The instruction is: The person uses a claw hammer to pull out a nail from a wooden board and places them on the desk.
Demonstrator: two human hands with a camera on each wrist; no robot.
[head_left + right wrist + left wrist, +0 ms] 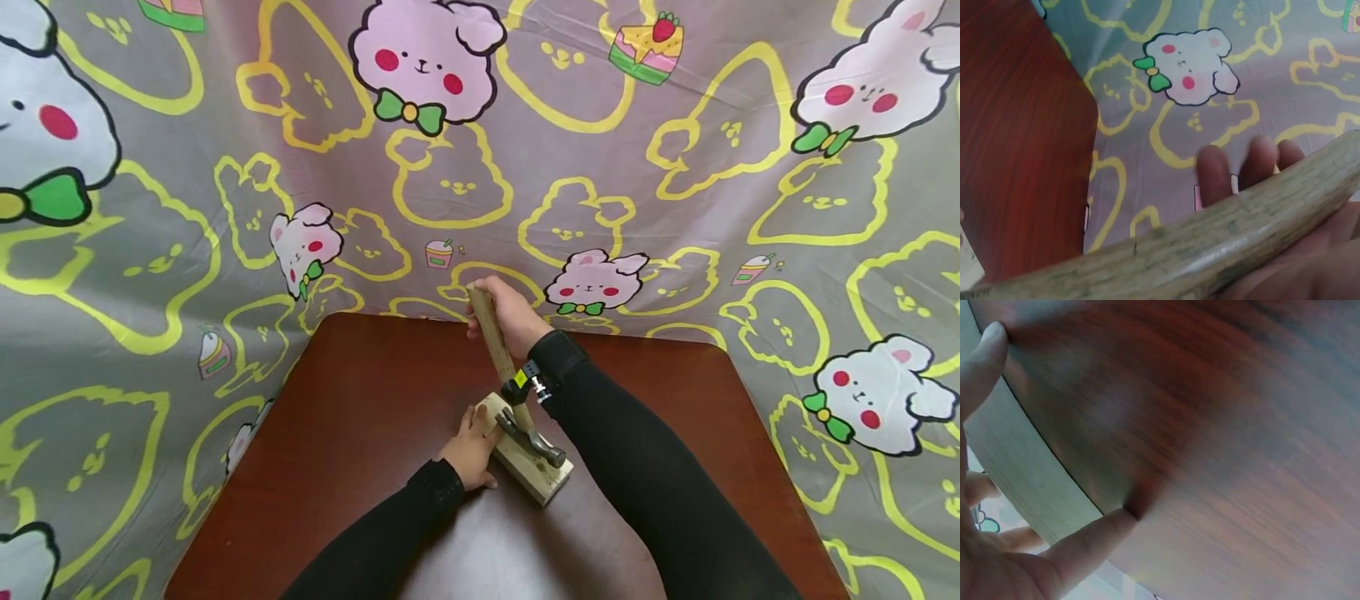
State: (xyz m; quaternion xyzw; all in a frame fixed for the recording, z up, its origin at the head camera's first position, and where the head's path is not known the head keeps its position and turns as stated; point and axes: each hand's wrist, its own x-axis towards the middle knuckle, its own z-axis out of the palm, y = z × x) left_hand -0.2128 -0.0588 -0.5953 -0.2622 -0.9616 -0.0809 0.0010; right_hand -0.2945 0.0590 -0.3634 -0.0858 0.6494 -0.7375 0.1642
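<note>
A claw hammer stands head-down on a pale wooden block (527, 468), its wooden handle (491, 330) leaning up and away. My right hand (517, 317) holds that handle close to its upper end; in the right wrist view the handle (1166, 253) crosses the palm, with fingertips (1213, 175) showing beyond it. The metal hammer head (551, 455) lies along the block's top, and whatever is under the claw is hidden. Spread over the block's left side, my left hand (471, 454) presses on it with fairly straight fingers. In the left wrist view two fingertips touch the tabletop beside the block (1029, 469).
The brown tabletop (360, 417) extends around the block, with a bright reflection at the near side. A grey cloth printed with rabbits and yellow outlines (450, 183) hangs behind the table and along both sides. A small dark device (521, 383) sits on the right wrist.
</note>
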